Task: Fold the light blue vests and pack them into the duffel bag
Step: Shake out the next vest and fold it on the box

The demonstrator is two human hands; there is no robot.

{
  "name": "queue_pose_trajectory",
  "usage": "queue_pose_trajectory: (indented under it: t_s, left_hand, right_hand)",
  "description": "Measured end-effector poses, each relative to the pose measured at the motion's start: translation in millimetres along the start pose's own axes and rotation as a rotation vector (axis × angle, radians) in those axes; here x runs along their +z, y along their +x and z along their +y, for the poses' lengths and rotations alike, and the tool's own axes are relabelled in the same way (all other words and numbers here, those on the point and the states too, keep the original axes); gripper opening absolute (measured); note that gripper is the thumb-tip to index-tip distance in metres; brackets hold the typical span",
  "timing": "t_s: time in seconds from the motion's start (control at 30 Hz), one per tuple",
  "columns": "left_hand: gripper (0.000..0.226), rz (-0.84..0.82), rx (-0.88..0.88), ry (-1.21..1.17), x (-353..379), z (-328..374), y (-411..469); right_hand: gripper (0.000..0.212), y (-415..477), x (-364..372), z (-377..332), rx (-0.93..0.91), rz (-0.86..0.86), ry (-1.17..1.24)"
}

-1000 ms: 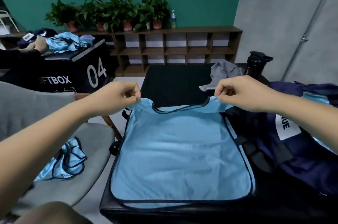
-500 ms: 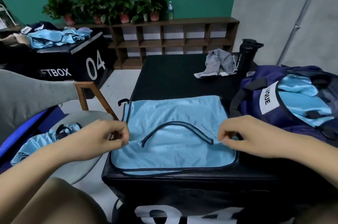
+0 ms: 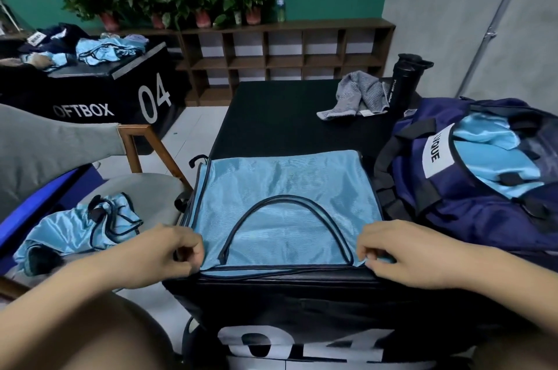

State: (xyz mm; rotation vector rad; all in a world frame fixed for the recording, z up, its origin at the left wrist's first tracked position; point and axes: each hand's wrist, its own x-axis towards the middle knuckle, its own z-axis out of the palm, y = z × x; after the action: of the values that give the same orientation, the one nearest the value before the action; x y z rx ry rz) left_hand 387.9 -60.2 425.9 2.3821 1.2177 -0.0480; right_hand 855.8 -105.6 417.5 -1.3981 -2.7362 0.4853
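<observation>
A crumpled vest [image 3: 81,230] lies on the grey chair [image 3: 145,188] at far left. The left hand [image 3: 163,254] pinches the near left corner of the folded vest [image 3: 280,188], which lies flat on the black box [image 3: 287,115]. The right hand [image 3: 404,251], well apart from the left, pinches the near right corner. Just beside it sits the open duffel bag [image 3: 471,212], with light blue cloth showing inside.

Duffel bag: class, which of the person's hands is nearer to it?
Right. The right hand pinches the near corner of the light blue vest, just beside the duffel bag; the left hand pinches the opposite corner, the vest's full width away.
</observation>
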Motion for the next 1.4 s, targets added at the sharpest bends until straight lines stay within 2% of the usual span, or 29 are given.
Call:
queue_pose_trajectory:
  t_s: [0.13, 0.17, 0.27, 0.33, 0.43, 0.6, 0.9, 1.13, 1.4]
  left_hand:
    - [0.012, 0.046, -0.074, -0.083, -5, 0, 6]
    - [0.010, 0.116, -0.106, -0.097, -7, -2, 10]
    - [0.021, 0.385, -0.225, -0.051, -9, -16, 26]
    - [0.022, 0.452, -0.328, -0.007, -11, -25, 37]
    - [0.027, 0.415, -0.443, 0.045, -11, -33, 53]
    - [0.022, 0.378, -0.513, 0.103, -10, -42, 74]
    - [0.028, 0.309, -0.576, 0.153, -26, -56, 108]
    - [0.028, 0.286, -0.591, 0.166, -57, -72, 169]
    - [0.028, 0.265, -0.522, 0.222, -93, -83, 261]
  right_hand:
    - [0.012, 1, -6, 13, 0.012, 0.056, -0.011]
    - [0.015, 1, -7, 19, 0.019, 0.083, -0.043]
    - [0.029, 4, -5, 34, 0.013, 0.145, -0.197]
    - [0.044, 6, -1, 41, 0.017, 0.135, -0.319]
    - [0.060, 7, 4, 46, 0.019, 0.115, -0.436]
    - [0.061, 10, 7, 49, 0.001, 0.154, -0.475]
    - [0.048, 15, 11, 50, 0.022, 0.166, -0.387]
    - [0.025, 28, 16, 27, 0.028, 0.199, -0.322]
    - [0.025, 57, 27, -1, 0.009, 0.183, -0.300]
